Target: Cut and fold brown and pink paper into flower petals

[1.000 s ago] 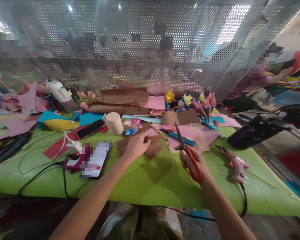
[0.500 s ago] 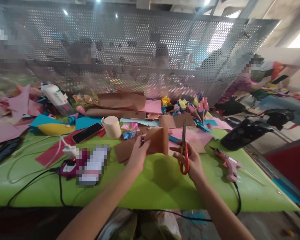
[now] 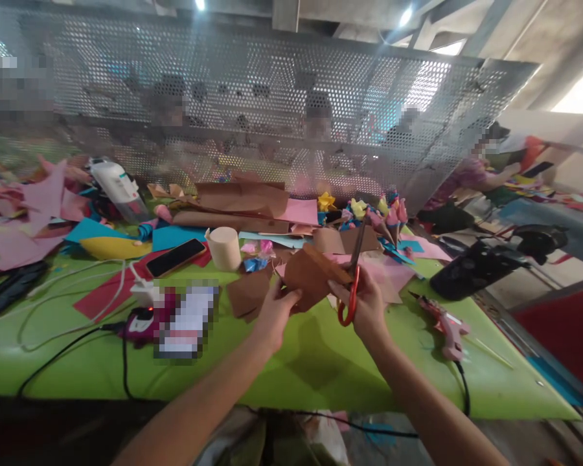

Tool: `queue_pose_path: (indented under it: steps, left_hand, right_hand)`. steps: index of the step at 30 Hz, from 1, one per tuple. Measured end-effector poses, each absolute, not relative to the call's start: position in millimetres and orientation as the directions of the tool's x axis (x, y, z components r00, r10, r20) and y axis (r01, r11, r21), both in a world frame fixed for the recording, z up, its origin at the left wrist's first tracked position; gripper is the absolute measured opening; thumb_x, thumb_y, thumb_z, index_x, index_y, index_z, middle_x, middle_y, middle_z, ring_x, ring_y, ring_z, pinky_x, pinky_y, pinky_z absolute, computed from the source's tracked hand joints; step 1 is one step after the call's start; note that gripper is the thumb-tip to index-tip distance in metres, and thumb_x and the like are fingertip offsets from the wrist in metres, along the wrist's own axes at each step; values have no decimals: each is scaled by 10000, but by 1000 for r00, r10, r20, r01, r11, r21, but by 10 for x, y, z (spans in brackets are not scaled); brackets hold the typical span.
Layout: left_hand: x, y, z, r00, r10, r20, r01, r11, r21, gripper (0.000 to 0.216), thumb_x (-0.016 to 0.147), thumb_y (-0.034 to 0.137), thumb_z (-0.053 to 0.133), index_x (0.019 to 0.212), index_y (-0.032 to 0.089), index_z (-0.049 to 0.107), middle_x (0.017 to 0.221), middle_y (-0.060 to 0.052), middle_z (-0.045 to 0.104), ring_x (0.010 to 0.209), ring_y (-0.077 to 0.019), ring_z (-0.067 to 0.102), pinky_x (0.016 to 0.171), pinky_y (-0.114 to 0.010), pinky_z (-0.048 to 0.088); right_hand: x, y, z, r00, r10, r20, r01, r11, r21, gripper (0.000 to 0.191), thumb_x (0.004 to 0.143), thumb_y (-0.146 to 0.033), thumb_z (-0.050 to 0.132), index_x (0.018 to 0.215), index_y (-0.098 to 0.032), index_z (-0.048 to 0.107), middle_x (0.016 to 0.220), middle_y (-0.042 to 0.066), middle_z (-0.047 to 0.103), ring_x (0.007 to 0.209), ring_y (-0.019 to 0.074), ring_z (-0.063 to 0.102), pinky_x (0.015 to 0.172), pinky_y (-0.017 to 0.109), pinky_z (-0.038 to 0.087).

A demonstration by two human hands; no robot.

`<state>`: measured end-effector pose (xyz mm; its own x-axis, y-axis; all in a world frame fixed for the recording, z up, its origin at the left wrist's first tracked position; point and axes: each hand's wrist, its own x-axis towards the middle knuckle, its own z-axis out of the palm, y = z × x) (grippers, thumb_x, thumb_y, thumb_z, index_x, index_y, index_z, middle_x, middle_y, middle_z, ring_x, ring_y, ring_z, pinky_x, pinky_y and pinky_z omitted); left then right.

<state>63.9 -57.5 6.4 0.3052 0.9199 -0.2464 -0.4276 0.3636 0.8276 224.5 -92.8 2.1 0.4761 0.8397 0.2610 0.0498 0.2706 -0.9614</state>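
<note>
Between my hands is a piece of brown paper (image 3: 308,275), partly folded over and raised above the green table. My left hand (image 3: 275,314) pinches its left edge with thumb and fingers. In my right hand (image 3: 368,301) is a pair of scissors (image 3: 352,299) with orange-red handles, its blades pointing up and away from me. The fingertips of that hand also touch the paper's right edge. Flat on the table left of the paper lies another brown paper piece (image 3: 247,294). Behind them are small pink and blue wrapped bits (image 3: 256,264).
A pink glue gun (image 3: 449,330) lies at the right, near a black bottle (image 3: 476,268). On the left are a phone (image 3: 175,257), a paper roll (image 3: 225,249) and a power strip (image 3: 143,320) with cables. Paper flowers (image 3: 357,208) stand behind, before a perforated metal screen (image 3: 252,84).
The brown paper has turned and its right side now leans toward my right hand. My right hand has come left to its edge, with the scissors still held.
</note>
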Motion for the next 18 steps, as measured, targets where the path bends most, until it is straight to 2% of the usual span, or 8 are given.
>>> queue_pose_path:
  steps: [3,8,14,18]
  left_hand:
    - [552,-422,97,339,911,-237,-334,352,875,498,528,226,862,978,208,649,956,-54,747,875,-240,701,769,-359,561]
    - [538,-194,144,342,928,-151,-383,284,879,486,525,368,900,937,187,715,994,-65,768,986,-260,691,922,-379,510]
    - [552,-168,17,322,928,-189,-380,309,872,454,525,415,898,875,166,751,922,-77,782,899,-256,707,861,-368,522]
    - [535,-151,-47,288,936,-204,-382,308,871,368,527,379,883,789,166,736,825,-58,772,808,-231,708,788,-334,521]
  right_hand:
    - [2232,-878,120,420,887,190,-35,226,-974,460,566,-382,878,918,-222,628,801,5,708,675,179,632,633,298,518]
    - [2158,-850,106,331,940,83,-144,137,-980,437,521,-355,882,857,-222,636,708,-28,650,558,123,549,525,249,463]
    - [2150,-787,-59,284,954,-99,-276,-17,-961,446,475,-316,890,826,-203,638,725,-26,647,556,104,547,508,224,462]
    - [2167,-765,-136,215,966,-143,-265,-84,-961,441,501,-364,892,804,-201,617,660,-39,600,503,96,508,476,225,450]
